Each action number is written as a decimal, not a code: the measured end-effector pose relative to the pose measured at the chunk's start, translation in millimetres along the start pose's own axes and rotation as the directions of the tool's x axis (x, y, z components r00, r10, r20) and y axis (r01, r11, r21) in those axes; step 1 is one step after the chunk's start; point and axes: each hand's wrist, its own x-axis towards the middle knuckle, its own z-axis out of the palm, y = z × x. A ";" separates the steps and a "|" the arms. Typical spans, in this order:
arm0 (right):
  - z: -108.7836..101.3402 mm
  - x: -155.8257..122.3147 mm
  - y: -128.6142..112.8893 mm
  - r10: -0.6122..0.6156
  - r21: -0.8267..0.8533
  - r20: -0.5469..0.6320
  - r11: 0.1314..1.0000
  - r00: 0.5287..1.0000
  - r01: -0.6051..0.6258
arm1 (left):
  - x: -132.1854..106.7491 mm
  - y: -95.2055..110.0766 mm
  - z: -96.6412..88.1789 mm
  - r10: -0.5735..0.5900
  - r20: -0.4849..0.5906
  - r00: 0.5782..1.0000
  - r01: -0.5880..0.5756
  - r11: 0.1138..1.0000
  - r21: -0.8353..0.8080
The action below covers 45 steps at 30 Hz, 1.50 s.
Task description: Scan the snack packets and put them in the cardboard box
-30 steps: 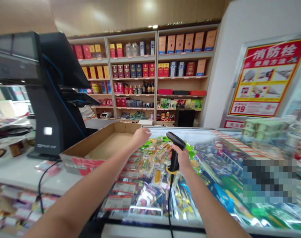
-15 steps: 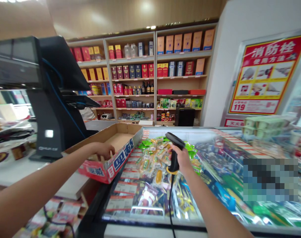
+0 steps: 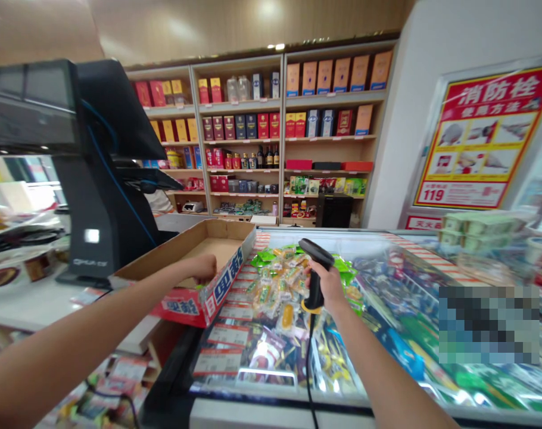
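Two hands, left hand fingers together at cardboard box, right hand clamped on black barcode scanner

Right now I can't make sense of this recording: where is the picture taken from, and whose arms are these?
The picture comes from a camera worn on a person's head, looking forward and down, so both arms are that person's own. The right hand grips a corded handheld barcode scanner. The left hand reaches over a cardboard box, which stands on a white counter. Beside the box is a glass-topped freezer holding packaged snacks. To the left stands a black checkout terminal, and behind are wooden shelves of boxed goods and bottles.
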 end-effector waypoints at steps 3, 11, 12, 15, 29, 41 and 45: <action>1.4 -1.6 -1.9 -0.004 -0.006 -0.009 1.000 1.000 0.004 | 4.5 10.9 -24.8 -0.030 -0.058 0.998 0.029 0.999 -0.014; 5.9 -8.0 -6.0 -0.007 -0.043 -0.002 0.999 1.000 0.007 | -36.7 73.4 9.6 0.151 -0.159 0.976 -0.213 0.481 -0.850; 6.2 -8.6 -6.2 -0.010 -0.042 -0.002 0.999 1.000 0.010 | -40.1 78.1 27.4 0.176 -0.105 0.979 -0.171 0.421 -0.891; 6.5 -9.8 -7.2 -0.018 -0.060 0.006 0.998 1.000 0.019 | -36.6 80.7 81.6 0.232 0.076 0.970 0.004 0.297 -0.955; 4.1 -12.8 -7.8 -0.015 -0.159 0.163 0.986 0.986 0.041 | -6.3 44.6 119.1 0.298 0.237 0.925 0.292 -0.152 -0.944; 11.7 -28.8 -8.5 0.091 -0.208 0.433 0.978 0.897 0.001 | -7.0 46.6 124.4 0.220 0.018 0.975 0.007 0.051 -0.999; 14.3 -32.0 -11.1 0.143 -0.296 0.473 0.955 0.869 0.004 | -2.5 46.1 125.5 0.192 -0.029 0.981 -0.026 -0.021 -0.999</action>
